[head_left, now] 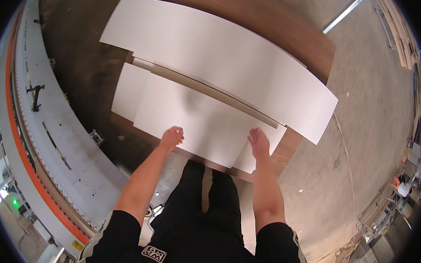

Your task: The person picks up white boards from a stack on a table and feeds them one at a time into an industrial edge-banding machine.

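A white rectangular panel lies in front of me on a stack. Another white panel shows under its left end. Over the near edge of the top panel hangs my left hand, its fingers loosely bent and apart, with nothing visible in them. My right hand, fingers stretched out, is above the right part of the white panels. Whether either hand touches a surface I cannot tell. Farther back lies a longer white panel, with a narrow gap between it and the near ones.
Brown wood-grain boards lie beneath the white panels. A long machine bed with an orange strip runs along my left. The concrete floor extends to the right. Wooden strips lie at the far right, and a metal bar is at the back.
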`<state>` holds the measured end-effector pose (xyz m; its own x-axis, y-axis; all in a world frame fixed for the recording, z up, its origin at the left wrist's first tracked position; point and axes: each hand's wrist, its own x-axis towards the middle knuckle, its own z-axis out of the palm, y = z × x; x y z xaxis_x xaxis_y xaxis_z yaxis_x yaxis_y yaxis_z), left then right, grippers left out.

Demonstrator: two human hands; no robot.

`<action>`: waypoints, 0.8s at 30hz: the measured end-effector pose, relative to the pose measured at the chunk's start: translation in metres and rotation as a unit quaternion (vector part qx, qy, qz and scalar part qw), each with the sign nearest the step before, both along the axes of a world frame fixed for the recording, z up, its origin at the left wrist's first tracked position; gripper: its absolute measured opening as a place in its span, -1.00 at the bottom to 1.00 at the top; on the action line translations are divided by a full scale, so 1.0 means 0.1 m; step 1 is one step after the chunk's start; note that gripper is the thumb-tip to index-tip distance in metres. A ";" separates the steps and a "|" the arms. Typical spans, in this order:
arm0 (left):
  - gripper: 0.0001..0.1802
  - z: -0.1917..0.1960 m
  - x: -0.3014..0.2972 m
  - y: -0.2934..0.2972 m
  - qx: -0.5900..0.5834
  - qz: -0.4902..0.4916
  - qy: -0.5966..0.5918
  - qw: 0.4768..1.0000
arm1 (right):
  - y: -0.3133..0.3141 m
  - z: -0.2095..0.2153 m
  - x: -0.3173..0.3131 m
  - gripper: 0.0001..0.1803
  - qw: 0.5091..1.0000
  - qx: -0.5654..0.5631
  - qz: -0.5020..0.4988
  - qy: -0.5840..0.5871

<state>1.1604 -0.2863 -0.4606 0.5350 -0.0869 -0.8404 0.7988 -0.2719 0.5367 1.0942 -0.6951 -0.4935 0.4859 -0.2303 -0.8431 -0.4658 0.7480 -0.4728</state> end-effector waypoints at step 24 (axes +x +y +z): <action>-0.62 -1.07 2.91 0.19 -0.051 0.380 -0.020 0.923 | -0.47 -0.69 1.00 -0.58 0.976 -0.017 -0.191 0.105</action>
<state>1.4517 -0.2673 -0.5672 0.5041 0.2486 -0.8271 0.7174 0.4126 0.5613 1.1941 -0.7417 -0.5625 0.1761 -0.3901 -0.9038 -0.2454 0.8717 -0.4241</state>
